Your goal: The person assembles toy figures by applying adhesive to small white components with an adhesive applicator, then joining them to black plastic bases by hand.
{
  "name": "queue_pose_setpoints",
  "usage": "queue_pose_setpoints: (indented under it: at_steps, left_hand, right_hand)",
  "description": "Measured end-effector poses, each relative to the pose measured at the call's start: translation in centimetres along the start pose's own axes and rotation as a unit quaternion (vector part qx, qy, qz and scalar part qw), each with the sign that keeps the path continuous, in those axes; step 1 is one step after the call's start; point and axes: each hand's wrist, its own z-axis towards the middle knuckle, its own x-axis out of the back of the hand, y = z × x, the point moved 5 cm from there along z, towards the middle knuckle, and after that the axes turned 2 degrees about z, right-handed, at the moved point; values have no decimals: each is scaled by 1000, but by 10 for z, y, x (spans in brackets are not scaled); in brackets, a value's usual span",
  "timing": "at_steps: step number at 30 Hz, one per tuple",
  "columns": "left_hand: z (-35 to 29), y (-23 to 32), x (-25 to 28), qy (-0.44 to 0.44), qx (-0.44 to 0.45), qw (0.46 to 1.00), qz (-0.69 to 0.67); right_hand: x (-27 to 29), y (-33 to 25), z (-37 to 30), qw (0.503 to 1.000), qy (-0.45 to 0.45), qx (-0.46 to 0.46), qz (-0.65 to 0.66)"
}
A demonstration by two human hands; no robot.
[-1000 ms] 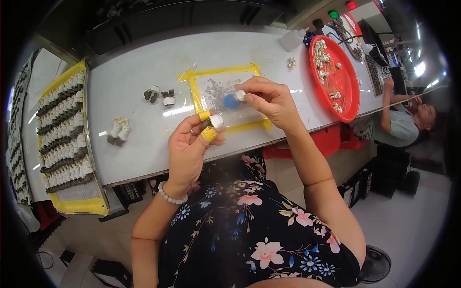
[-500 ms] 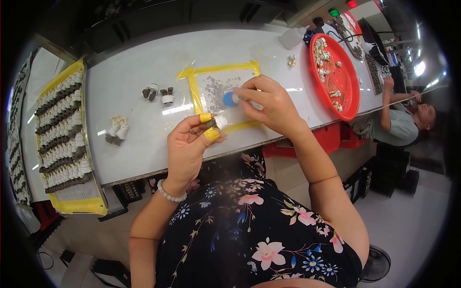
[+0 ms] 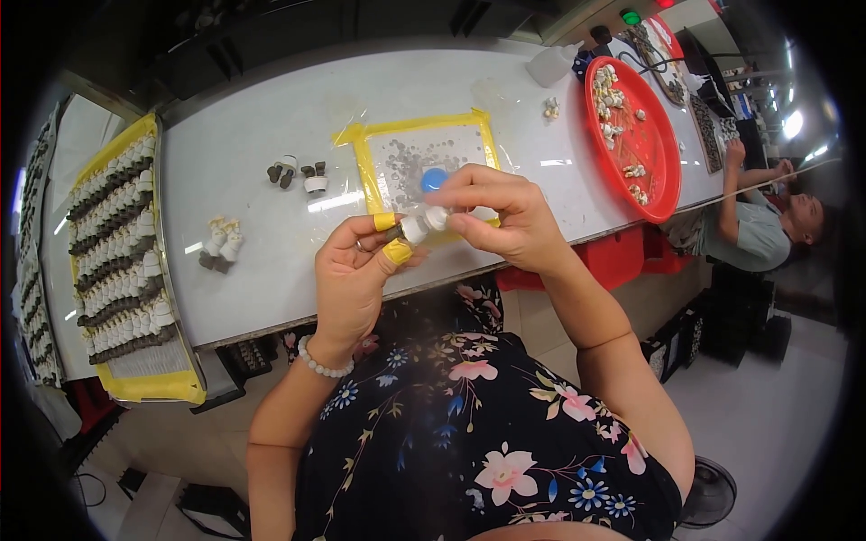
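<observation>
Yellow tape wraps two fingertips of my left hand (image 3: 350,261), which pinches a small white figurine part with a dark base (image 3: 413,229). My right hand (image 3: 512,216) has thumb and fingers closed on a small white figurine piece (image 3: 436,217). The two pieces meet, or nearly so, between my hands; fingers partly hide the contact. Just beyond them, a round blue lid-like disc (image 3: 434,179) lies on the spotted, clear-covered work patch (image 3: 406,162), edged with yellow tape.
Dark-footed white parts (image 3: 287,169) lie left of the patch, with joined figurines (image 3: 219,243) nearer. A yellow-edged tray (image 3: 149,390) holds rows of figurines. To the right are a red tray (image 3: 663,153) of small pieces, a white bottle (image 3: 550,68) and another person (image 3: 762,230).
My right hand has come from beside the blue disc toward my left hand, bringing its white piece up against the held part. My left hand has stayed nearly still.
</observation>
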Motion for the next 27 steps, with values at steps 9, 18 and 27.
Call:
queue_pose_setpoints:
  at_steps: [9, 18, 27]
  left_hand:
    - [0, -1, 1, 4, -1, 999, 31]
    - [0, 0, -1, 0, 2, 1000, 29]
    - [4, 0, -4, 7, 0, 998, 64]
  right_hand:
    - [-4, 6, -3, 1000, -8, -3, -4]
    - [-8, 8, -6, 999, 1, -36, 9]
    - [-4, 13, -9, 999, -3, -33, 10]
